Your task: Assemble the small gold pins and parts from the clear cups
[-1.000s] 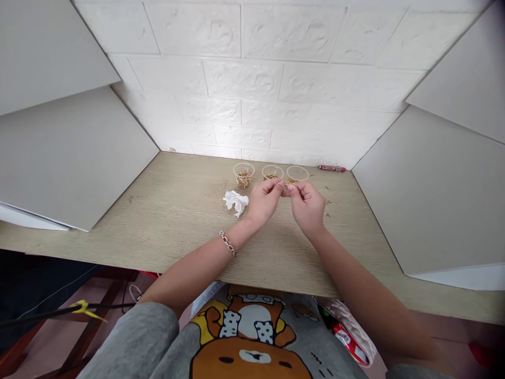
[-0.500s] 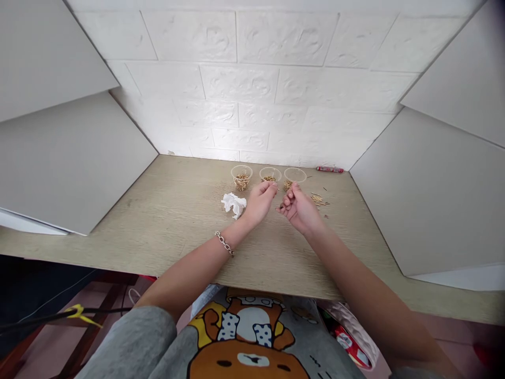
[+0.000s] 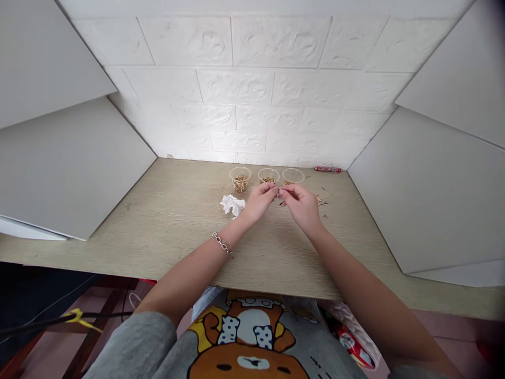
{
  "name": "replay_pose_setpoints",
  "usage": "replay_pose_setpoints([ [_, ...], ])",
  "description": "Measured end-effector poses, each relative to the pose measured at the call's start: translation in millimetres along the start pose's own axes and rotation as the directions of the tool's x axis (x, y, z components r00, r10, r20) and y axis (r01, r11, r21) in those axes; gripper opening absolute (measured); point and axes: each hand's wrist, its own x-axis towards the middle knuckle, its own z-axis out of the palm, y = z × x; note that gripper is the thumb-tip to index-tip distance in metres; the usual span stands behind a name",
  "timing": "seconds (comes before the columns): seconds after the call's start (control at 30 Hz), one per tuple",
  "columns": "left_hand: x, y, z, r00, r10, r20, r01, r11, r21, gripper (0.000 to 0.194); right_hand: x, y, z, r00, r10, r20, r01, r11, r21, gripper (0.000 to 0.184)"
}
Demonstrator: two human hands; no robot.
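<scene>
My left hand [image 3: 259, 200] and my right hand [image 3: 301, 203] meet fingertip to fingertip over the wooden table [image 3: 181, 221], both pinched on a tiny piece too small to name. Just behind them stand three small clear cups holding small gold parts: the left cup [image 3: 240, 178], the middle cup [image 3: 269, 176] and the right cup [image 3: 293, 176]. A few loose gold pins [image 3: 320, 200] lie to the right of my right hand. A crumpled white tissue [image 3: 232, 205] lies left of my left hand. A chain bracelet [image 3: 222, 244] is on my left wrist.
White panels [image 3: 71, 158] angle in at both sides and a white brick wall [image 3: 252, 95] closes the back. A red pen-like object [image 3: 327, 169] lies at the back right by the wall. The table's front edge runs just above my lap.
My right hand, which had drawn back into a loose fist half a second ago, has come forward again and met my left hand's fingertips. The camera tilted slightly.
</scene>
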Motion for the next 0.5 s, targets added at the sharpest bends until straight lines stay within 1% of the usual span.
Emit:
replay_pose_setpoints([
  [0.17, -0.1, -0.5, -0.6, 0.997, -0.018, 0.078, 0.02, 1.0, -0.022, 0.019, -1.2, 0.5, 0.6, 0.999, -0.045, 0.005, 0.045, 0.996, -0.072, 0.021],
  [0.37, 1.0, -5.5, -1.8, 0.995, -0.004, 0.101, 0.003, 1.0, 0.006, 0.031, -1.4, 3.8, 0.3, 0.996, -0.082, 0.031, 0.086, 0.984, -0.156, 0.022],
  [0.5, 0.4, -2.8, -2.0, 0.995, 0.002, 0.099, -0.003, 1.0, 0.013, 0.029, -1.5, 1.5, -2.9, 0.989, -0.147, 0.019, 0.148, 0.976, -0.16, 0.029],
])
